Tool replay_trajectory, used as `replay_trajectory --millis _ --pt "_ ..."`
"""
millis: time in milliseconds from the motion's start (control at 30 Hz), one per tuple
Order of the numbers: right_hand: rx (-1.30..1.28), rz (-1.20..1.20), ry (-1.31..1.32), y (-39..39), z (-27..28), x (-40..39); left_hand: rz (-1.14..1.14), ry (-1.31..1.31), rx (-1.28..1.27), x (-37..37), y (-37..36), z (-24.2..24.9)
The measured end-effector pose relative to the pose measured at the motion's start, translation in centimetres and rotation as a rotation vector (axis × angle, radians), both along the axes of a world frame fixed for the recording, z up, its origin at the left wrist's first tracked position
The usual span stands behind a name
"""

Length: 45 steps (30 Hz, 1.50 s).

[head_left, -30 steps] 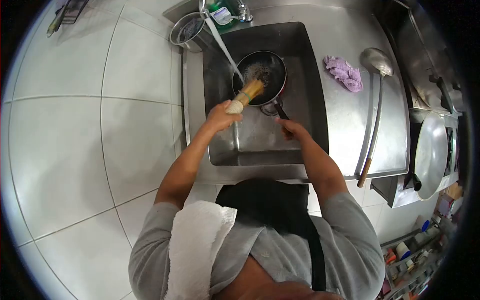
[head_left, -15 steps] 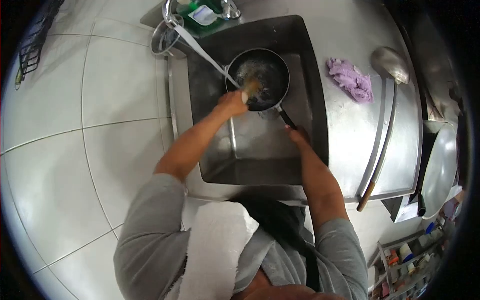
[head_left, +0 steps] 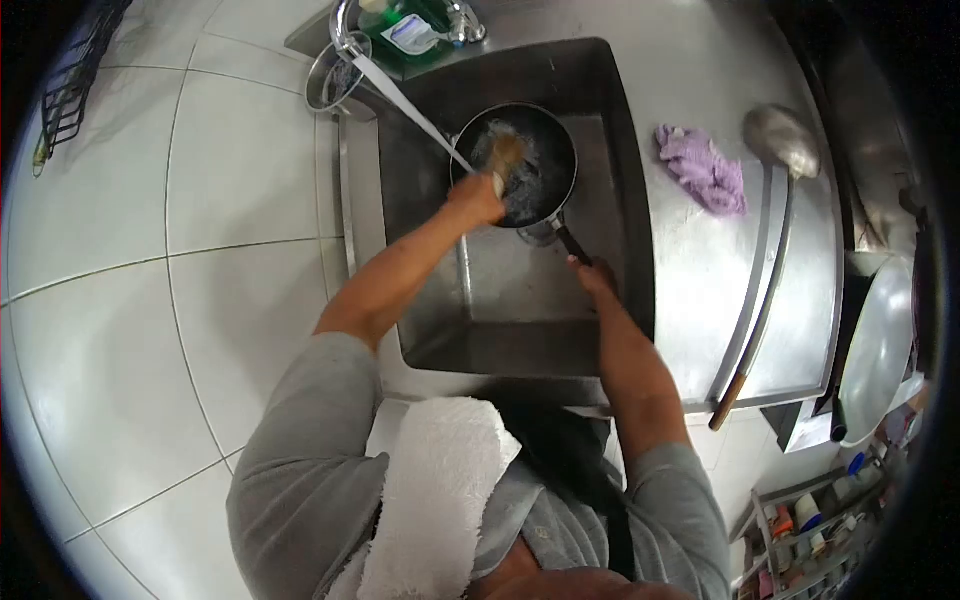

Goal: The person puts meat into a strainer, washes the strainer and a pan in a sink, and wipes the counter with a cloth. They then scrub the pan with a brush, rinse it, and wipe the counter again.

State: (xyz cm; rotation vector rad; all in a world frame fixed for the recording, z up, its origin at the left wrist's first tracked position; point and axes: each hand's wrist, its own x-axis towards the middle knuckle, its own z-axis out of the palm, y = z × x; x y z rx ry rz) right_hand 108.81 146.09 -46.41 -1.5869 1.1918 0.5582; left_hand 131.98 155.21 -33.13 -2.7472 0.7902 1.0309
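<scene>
A dark frying pan [head_left: 548, 165] is in the steel sink [head_left: 530, 290], with water in it. My left hand [head_left: 478, 199], closed around the light handle of a brush [head_left: 507, 152], presses its brown bristles against the inside of the pan. My right hand [head_left: 597, 275] grips the pan's black handle [head_left: 572, 243] from the near side. From the curved tap [head_left: 341, 25], a pale stream of water [head_left: 415, 113] runs down to the pan's left edge, close by my left hand.
A green bottle of liquid [head_left: 410, 38] stands behind the sink, near a metal container [head_left: 325, 85]. On the right counter lie a crumpled purple cloth [head_left: 702, 170] and a long-handled ladle [head_left: 782, 140]. A large wok-like pan [head_left: 876, 350] sits farther right.
The brush has shifted from the lower part of the pan toward its middle, and my left hand has turned slightly. My right hand stays on the handle.
</scene>
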Motion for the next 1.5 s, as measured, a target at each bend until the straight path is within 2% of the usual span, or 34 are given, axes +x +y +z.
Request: replay_trajectory --millis 33,100,167,200,300,333,367,433,467,533,567,600,667,700,767,800,900,967,1000,1067,1133,1200,1267,1300,1367,1433,1500 --pt "-0.028 0.014 0.008 -0.9 0.3 1.1 -0.196 -0.023 0.030 -2.3 -0.1 1.8" --pt "-0.043 0.059 0.065 -0.1 0.6 0.6 -0.402 0.032 -0.147 -2.2 1.7 0.5" --pt "0.051 0.019 0.034 0.2 1.9 0.4 0.080 -0.019 -0.054 1.7 0.5 -1.3" --pt "0.084 -0.013 0.013 -0.3 2.4 0.7 -0.011 -0.034 0.037 1.3 -0.3 -1.3" --pt "0.049 0.072 0.056 -0.8 2.4 0.8 -0.298 -0.030 -0.387 -1.5 0.2 -1.5" --pt "0.046 0.061 0.071 -0.3 2.5 0.5 -0.107 0.077 -0.218 0.0 -1.7 -1.1" --pt "0.034 0.043 0.075 -0.5 2.7 0.9 0.156 0.138 -0.318 1.0 -2.8 -0.5" --pt "0.025 0.038 0.070 -0.2 2.3 0.9 0.102 0.063 -0.430 -1.1 -0.8 -0.3" --pt "0.024 0.060 0.058 -0.3 1.4 0.6 0.092 0.190 -0.476 -3.5 2.1 -0.4" --pt "0.000 0.048 0.058 -1.0 0.7 1.2 0.127 0.323 -0.409 -1.5 7.8 -2.7" --pt "-0.008 0.021 0.084 -0.7 0.8 1.2 0.183 0.341 -0.283 2.3 11.1 -5.1" --pt "-0.014 -0.007 0.110 -0.2 0.9 1.1 0.209 0.328 -0.283 3.9 11.5 -5.0" --pt "-0.025 0.010 0.064 0.1 1.0 1.0 0.258 0.145 -0.439 5.2 5.9 -1.4" --pt "-0.035 0.015 0.042 0.0 1.1 1.1 0.247 0.075 -0.517 3.8 2.8 -0.2" --pt "-0.007 0.028 0.027 -0.5 0.9 1.1 0.260 0.181 -0.497 -2.0 0.9 -2.9" --pt "0.011 0.041 0.021 -0.7 0.7 0.9 0.052 0.063 -0.513 -6.0 2.2 0.6" --pt "-0.086 0.101 0.045 -0.4 0.2 1.3 0.107 0.205 -0.456 -1.0 11.3 -4.2" --pt "-0.079 0.090 0.004 0.2 -1.4 0.7 0.328 0.220 -0.356 6.1 9.3 -4.9" --pt "-0.089 0.079 -0.023 0.0 -2.2 0.9 0.299 0.028 -0.548 4.5 5.2 0.4" --pt "-0.112 0.058 -0.001 -0.2 -2.8 1.2 0.200 0.074 -0.392 -1.1 0.5 -0.1" --pt "-0.106 0.064 0.017 0.1 -2.7 0.7 0.097 0.075 -0.314 -4.9 2.4 -0.3" --pt "-0.097 0.073 0.009 -0.2 -1.0 1.1 -0.036 0.011 -0.341 -4.7 9.1 -1.6" --pt "-0.034 0.078 -0.010 -0.3 -1.1 1.0 0.076 0.216 -0.267 5.9 12.4 -8.1" --pt "-0.005 0.080 -0.022 -0.2 -1.1 1.2 -0.003 0.111 -0.156 7.9 8.3 -4.9" --pt "-0.040 0.125 0.031 -0.3 -1.3 1.2 0.218 0.016 -0.358 2.7 1.6 0.8" --pt "-0.063 0.143 0.073 -0.4 -2.1 1.2 0.005 0.013 -0.362 -4.4 1.4 1.1" --pt "-0.048 0.117 0.069 -0.4 -2.6 1.4 -0.077 0.073 -0.327 -1.6 5.7 -0.5"
